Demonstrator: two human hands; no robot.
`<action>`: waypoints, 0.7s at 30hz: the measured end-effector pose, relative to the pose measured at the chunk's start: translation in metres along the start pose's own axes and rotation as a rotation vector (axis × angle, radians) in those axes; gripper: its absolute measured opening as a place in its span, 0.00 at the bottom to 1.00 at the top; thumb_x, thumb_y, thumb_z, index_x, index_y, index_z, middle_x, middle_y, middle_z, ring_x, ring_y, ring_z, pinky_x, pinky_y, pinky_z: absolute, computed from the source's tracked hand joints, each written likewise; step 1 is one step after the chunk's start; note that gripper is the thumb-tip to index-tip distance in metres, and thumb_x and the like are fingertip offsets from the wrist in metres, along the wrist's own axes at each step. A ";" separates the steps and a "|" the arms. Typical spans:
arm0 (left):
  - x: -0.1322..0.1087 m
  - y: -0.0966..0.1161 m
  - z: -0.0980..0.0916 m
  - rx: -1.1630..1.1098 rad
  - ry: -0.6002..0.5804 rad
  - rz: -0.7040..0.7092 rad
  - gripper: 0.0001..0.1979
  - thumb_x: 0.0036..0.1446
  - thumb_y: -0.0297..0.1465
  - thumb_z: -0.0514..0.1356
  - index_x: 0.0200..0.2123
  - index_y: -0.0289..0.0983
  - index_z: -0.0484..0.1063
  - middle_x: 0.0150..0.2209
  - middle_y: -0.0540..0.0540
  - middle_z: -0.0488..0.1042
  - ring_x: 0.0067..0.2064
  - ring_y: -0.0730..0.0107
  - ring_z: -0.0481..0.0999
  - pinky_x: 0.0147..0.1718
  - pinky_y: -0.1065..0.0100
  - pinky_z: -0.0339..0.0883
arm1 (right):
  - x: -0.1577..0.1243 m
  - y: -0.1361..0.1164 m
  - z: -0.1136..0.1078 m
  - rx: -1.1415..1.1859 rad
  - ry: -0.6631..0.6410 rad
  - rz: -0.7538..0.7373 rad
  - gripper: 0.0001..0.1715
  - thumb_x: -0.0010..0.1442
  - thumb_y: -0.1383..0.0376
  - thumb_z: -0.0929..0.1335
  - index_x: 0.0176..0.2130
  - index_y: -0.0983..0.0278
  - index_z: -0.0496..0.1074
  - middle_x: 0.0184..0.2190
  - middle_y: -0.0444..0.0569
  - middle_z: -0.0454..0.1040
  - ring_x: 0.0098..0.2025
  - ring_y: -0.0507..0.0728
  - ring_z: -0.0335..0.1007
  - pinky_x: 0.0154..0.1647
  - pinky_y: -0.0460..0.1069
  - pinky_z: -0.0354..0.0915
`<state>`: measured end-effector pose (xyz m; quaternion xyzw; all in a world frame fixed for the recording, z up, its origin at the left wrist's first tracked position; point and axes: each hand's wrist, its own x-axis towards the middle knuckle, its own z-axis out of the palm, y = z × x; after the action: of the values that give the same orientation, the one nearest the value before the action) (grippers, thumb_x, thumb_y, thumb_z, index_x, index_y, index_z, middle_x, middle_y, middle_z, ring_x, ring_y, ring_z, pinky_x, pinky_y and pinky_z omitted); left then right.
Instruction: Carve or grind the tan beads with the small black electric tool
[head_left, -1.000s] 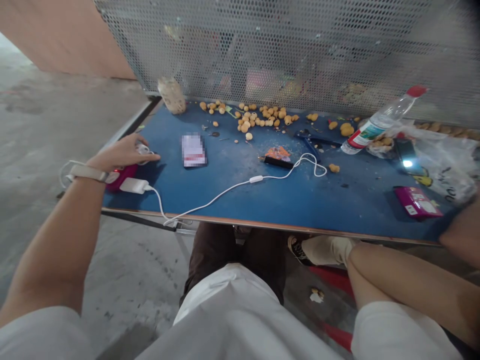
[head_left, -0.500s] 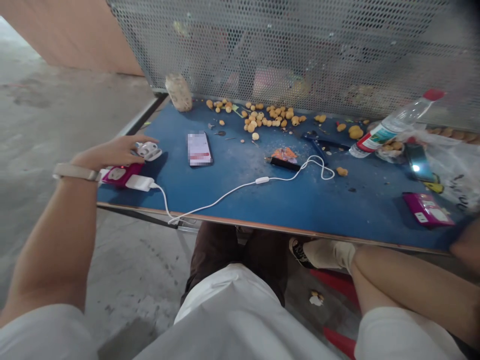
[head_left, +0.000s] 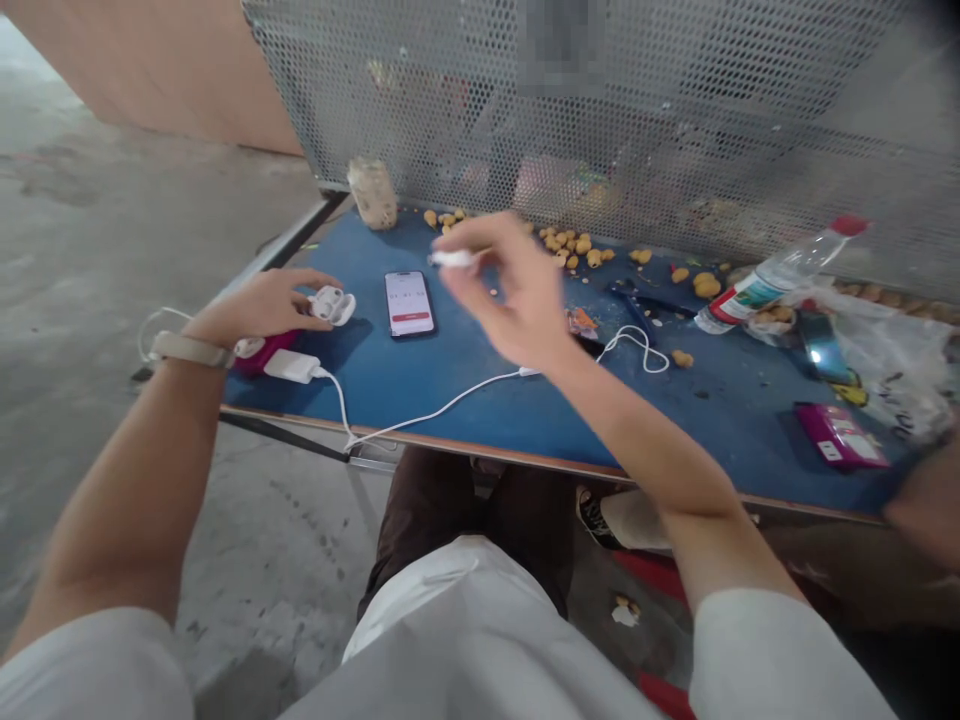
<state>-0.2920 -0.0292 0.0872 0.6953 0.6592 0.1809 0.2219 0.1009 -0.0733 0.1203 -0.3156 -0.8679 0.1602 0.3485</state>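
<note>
My left hand (head_left: 266, 300) is closed around a small white earbud case (head_left: 332, 305), whose lid stands open, above the left part of the blue table. Over the middle of the table, my right hand (head_left: 517, 285) is raised and blurred. Between its thumb and fingertips it pinches a white earbud (head_left: 454, 259). A phone (head_left: 410, 303) with its screen lit lies between the two hands. Just under my left wrist sit a purple power strip (head_left: 255, 352) and a white charger plug (head_left: 292, 366) with a cable.
Yellow-brown longan-like fruits (head_left: 574, 245) lie along the perforated metal screen (head_left: 465, 120). A white cable (head_left: 435, 412) crosses the table. To the right are a tilted water bottle (head_left: 780, 275), a plastic bag (head_left: 911, 350) and a second purple power strip (head_left: 840, 435). A cloudy jar (head_left: 373, 193) stands back left.
My right hand has come in from beyond the right edge to over the table's middle, with an earbud in it. My left hand still holds the case; the view has shifted slightly.
</note>
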 end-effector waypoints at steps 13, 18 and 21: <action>-0.022 0.003 -0.007 -0.009 -0.113 0.145 0.39 0.50 0.50 0.78 0.63 0.38 0.84 0.41 0.46 0.88 0.37 0.63 0.79 0.43 0.63 0.74 | 0.135 0.050 0.155 0.080 -0.254 -0.387 0.11 0.80 0.74 0.69 0.49 0.64 0.82 0.48 0.50 0.87 0.56 0.60 0.73 0.63 0.57 0.70; -0.030 0.011 -0.010 0.035 -0.175 0.129 0.42 0.51 0.54 0.75 0.65 0.39 0.82 0.32 0.51 0.82 0.35 0.62 0.77 0.39 0.63 0.71 | 0.140 0.048 0.150 0.126 -0.307 -0.433 0.15 0.70 0.81 0.71 0.45 0.65 0.85 0.45 0.49 0.89 0.50 0.58 0.75 0.62 0.56 0.70; -0.033 0.012 -0.010 0.021 -0.188 0.116 0.41 0.52 0.53 0.74 0.65 0.39 0.81 0.31 0.52 0.81 0.34 0.62 0.77 0.38 0.64 0.69 | 0.140 0.046 0.148 0.169 -0.317 -0.420 0.12 0.71 0.76 0.73 0.43 0.65 0.87 0.46 0.49 0.91 0.50 0.57 0.76 0.62 0.57 0.71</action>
<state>-0.2893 -0.0616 0.1040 0.7485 0.5959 0.1205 0.2647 -0.0614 0.0451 0.0635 -0.0696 -0.9416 0.2036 0.2591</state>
